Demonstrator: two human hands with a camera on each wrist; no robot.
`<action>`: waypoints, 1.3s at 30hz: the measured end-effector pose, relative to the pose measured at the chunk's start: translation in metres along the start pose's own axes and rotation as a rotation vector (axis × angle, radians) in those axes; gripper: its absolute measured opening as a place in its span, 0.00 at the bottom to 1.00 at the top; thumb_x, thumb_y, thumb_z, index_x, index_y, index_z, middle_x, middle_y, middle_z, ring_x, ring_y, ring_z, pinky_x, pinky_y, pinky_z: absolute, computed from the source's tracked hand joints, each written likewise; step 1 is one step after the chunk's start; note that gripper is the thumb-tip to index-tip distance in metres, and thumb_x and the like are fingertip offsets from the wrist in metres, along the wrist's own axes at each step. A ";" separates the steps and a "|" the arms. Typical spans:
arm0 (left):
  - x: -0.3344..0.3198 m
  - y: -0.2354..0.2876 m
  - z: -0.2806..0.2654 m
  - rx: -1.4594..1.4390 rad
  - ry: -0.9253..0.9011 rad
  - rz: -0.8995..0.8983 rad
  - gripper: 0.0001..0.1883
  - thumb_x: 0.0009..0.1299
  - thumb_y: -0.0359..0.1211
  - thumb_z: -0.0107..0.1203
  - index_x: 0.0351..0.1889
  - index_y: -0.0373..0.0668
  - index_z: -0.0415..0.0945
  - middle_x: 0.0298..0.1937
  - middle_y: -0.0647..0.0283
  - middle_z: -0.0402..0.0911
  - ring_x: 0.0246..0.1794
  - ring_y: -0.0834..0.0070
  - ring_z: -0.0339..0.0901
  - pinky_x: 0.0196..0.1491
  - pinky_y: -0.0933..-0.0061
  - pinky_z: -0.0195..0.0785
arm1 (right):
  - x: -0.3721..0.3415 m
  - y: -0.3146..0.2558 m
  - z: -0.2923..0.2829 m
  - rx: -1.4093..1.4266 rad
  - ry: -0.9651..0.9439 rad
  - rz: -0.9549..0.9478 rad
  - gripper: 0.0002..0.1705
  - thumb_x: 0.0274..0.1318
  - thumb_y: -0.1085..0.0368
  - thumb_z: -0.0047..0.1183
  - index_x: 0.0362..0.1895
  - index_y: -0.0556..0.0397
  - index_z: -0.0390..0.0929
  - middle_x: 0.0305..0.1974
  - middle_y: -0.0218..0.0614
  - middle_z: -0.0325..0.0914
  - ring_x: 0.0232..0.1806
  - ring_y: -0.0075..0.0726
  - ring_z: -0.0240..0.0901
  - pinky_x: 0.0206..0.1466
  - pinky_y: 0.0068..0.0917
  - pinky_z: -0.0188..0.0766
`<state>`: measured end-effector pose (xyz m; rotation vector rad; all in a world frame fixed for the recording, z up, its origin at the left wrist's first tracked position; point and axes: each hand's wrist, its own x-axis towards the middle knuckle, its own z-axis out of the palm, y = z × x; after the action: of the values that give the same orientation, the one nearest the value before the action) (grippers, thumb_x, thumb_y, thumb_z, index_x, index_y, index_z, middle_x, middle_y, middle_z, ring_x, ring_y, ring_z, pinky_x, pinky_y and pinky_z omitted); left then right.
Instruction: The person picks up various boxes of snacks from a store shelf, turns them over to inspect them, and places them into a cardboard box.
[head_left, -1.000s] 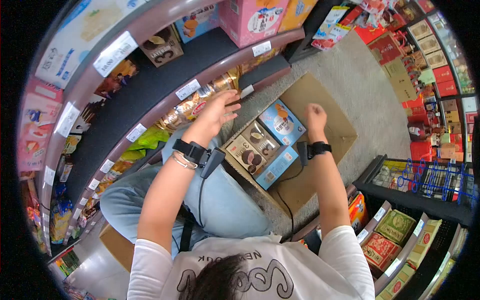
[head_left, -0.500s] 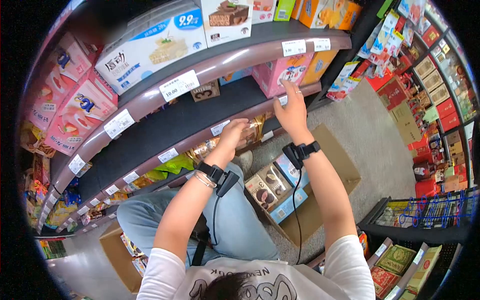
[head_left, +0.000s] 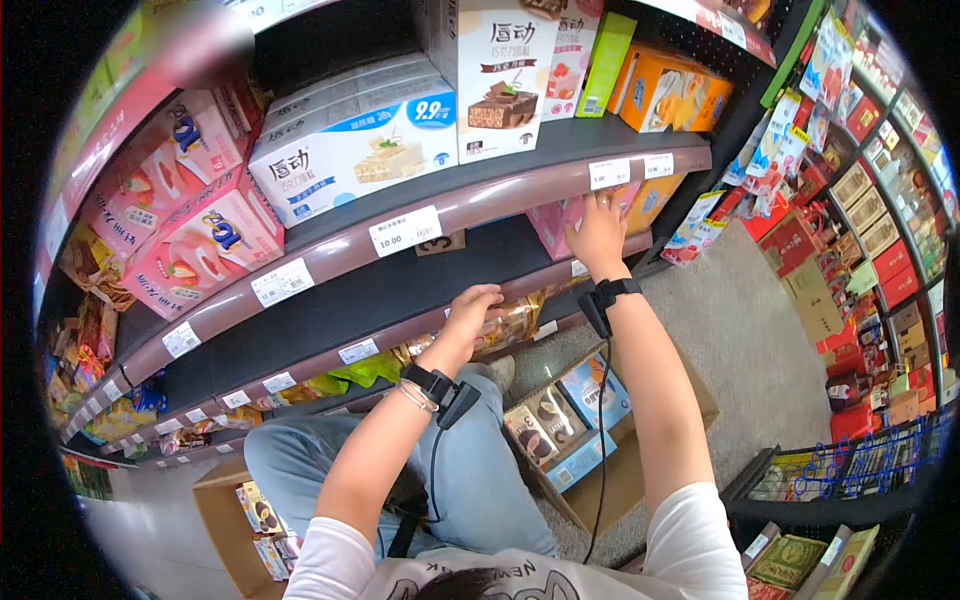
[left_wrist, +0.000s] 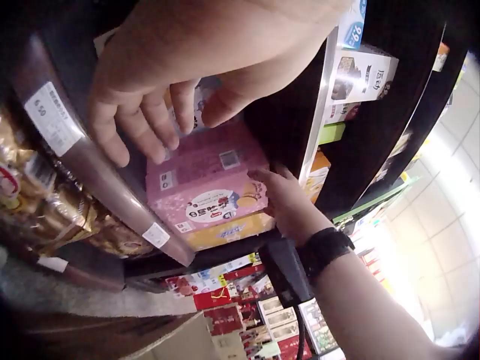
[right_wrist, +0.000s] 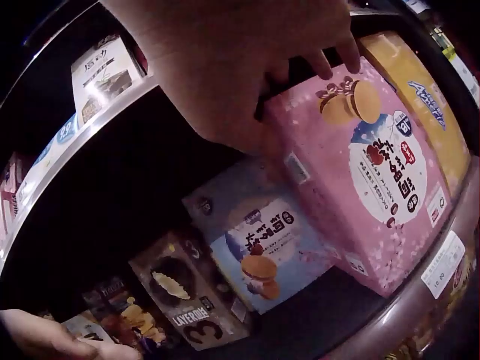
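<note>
Your right grip (head_left: 600, 240) has moved to the pink box (right_wrist: 375, 180) beneath it, closure indeterminate; add support with your relaxed, empty left grip (head_left: 467, 325).

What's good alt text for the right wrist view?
A person's right grip touches the top of a pink box on a shelf. A yellow box stands right of it, a blue box and a brown box left; the left grip shows at lower left.

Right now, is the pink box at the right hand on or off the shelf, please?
On the shelf: the pink box stands just behind its front rail.
</note>
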<state>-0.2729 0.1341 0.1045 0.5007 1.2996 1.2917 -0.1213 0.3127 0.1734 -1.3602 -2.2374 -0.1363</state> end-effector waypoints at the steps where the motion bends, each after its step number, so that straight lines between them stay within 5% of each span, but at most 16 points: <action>1: -0.001 0.001 -0.001 -0.001 -0.001 0.004 0.13 0.71 0.36 0.47 0.51 0.46 0.72 0.50 0.66 0.75 0.46 0.74 0.74 0.47 0.70 0.68 | -0.001 0.000 0.002 0.020 0.009 0.003 0.35 0.41 0.61 0.59 0.57 0.55 0.65 0.61 0.45 0.63 0.64 0.57 0.55 0.57 0.56 0.60; 3: -0.006 0.006 -0.002 0.001 0.000 0.020 0.13 0.70 0.36 0.47 0.51 0.46 0.72 0.50 0.66 0.75 0.46 0.74 0.74 0.47 0.70 0.68 | -0.001 0.004 0.008 0.060 0.026 0.007 0.35 0.41 0.60 0.59 0.57 0.55 0.66 0.62 0.44 0.62 0.65 0.57 0.54 0.57 0.57 0.60; 7: -0.019 0.021 -0.001 0.028 0.007 0.069 0.13 0.70 0.36 0.48 0.52 0.46 0.72 0.49 0.67 0.76 0.46 0.74 0.74 0.47 0.70 0.67 | -0.007 -0.005 -0.012 0.018 0.002 0.039 0.29 0.44 0.59 0.58 0.54 0.51 0.70 0.48 0.46 0.75 0.52 0.55 0.69 0.51 0.52 0.67; 8: -0.021 0.026 0.000 0.029 0.007 0.081 0.14 0.70 0.36 0.48 0.52 0.46 0.72 0.50 0.66 0.76 0.46 0.74 0.74 0.47 0.70 0.67 | -0.006 -0.008 -0.022 0.004 -0.073 0.052 0.21 0.46 0.60 0.55 0.47 0.49 0.75 0.35 0.45 0.80 0.38 0.53 0.76 0.45 0.46 0.72; 11: -0.027 0.041 0.003 0.032 0.008 0.135 0.14 0.70 0.36 0.48 0.52 0.46 0.72 0.50 0.66 0.76 0.47 0.74 0.73 0.47 0.70 0.66 | -0.003 -0.039 -0.076 0.204 -0.126 0.133 0.13 0.46 0.61 0.54 0.37 0.53 0.76 0.31 0.46 0.80 0.42 0.54 0.75 0.44 0.47 0.71; 14: -0.037 0.054 0.009 0.006 -0.011 0.173 0.15 0.69 0.36 0.49 0.53 0.46 0.72 0.51 0.65 0.76 0.47 0.74 0.73 0.48 0.70 0.65 | 0.007 -0.069 -0.119 0.430 -0.062 0.037 0.16 0.47 0.61 0.55 0.41 0.55 0.74 0.36 0.47 0.79 0.45 0.51 0.75 0.45 0.43 0.71; 17: -0.043 0.059 0.012 -0.005 -0.032 0.184 0.15 0.69 0.36 0.49 0.53 0.46 0.72 0.51 0.65 0.76 0.47 0.74 0.73 0.48 0.70 0.65 | 0.026 -0.098 -0.120 0.699 0.264 -0.078 0.28 0.47 0.58 0.59 0.52 0.57 0.69 0.45 0.52 0.75 0.50 0.54 0.71 0.51 0.45 0.67; 20: -0.046 0.062 0.010 -0.012 -0.038 0.198 0.15 0.70 0.36 0.49 0.53 0.46 0.72 0.51 0.66 0.76 0.47 0.75 0.73 0.48 0.71 0.65 | 0.049 -0.122 -0.118 0.680 0.450 -0.133 0.46 0.43 0.54 0.64 0.61 0.64 0.56 0.54 0.60 0.67 0.55 0.60 0.65 0.58 0.45 0.62; 24: -0.053 0.073 0.006 -0.018 -0.021 0.226 0.15 0.70 0.36 0.49 0.53 0.45 0.72 0.51 0.66 0.76 0.47 0.75 0.73 0.48 0.71 0.65 | 0.075 -0.152 -0.114 0.604 0.568 -0.111 0.60 0.35 0.49 0.70 0.62 0.75 0.49 0.54 0.68 0.63 0.57 0.64 0.64 0.59 0.44 0.62; 28: -0.072 0.099 0.007 0.018 -0.011 0.308 0.16 0.70 0.37 0.48 0.53 0.42 0.71 0.51 0.64 0.76 0.47 0.75 0.73 0.49 0.70 0.65 | 0.089 -0.167 -0.115 0.680 0.470 0.077 0.65 0.31 0.48 0.71 0.65 0.71 0.45 0.59 0.68 0.58 0.61 0.69 0.55 0.65 0.50 0.53; 32: -0.090 0.135 0.007 0.079 -0.009 0.462 0.16 0.71 0.37 0.47 0.53 0.40 0.72 0.52 0.62 0.76 0.48 0.75 0.74 0.50 0.71 0.67 | 0.096 -0.168 -0.111 0.542 0.561 0.069 0.67 0.30 0.46 0.72 0.65 0.71 0.45 0.52 0.67 0.65 0.55 0.63 0.65 0.58 0.44 0.64; 39: -0.088 0.184 0.013 0.082 -0.020 0.659 0.16 0.71 0.35 0.48 0.54 0.40 0.71 0.52 0.62 0.75 0.48 0.75 0.74 0.52 0.72 0.67 | 0.095 -0.168 -0.122 0.681 0.506 0.051 0.65 0.29 0.51 0.71 0.67 0.65 0.43 0.58 0.65 0.58 0.59 0.67 0.58 0.62 0.51 0.56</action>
<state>-0.3161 0.1156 0.3038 1.0568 1.2152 1.7624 -0.2540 0.2646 0.3533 -0.8792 -1.6033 0.2547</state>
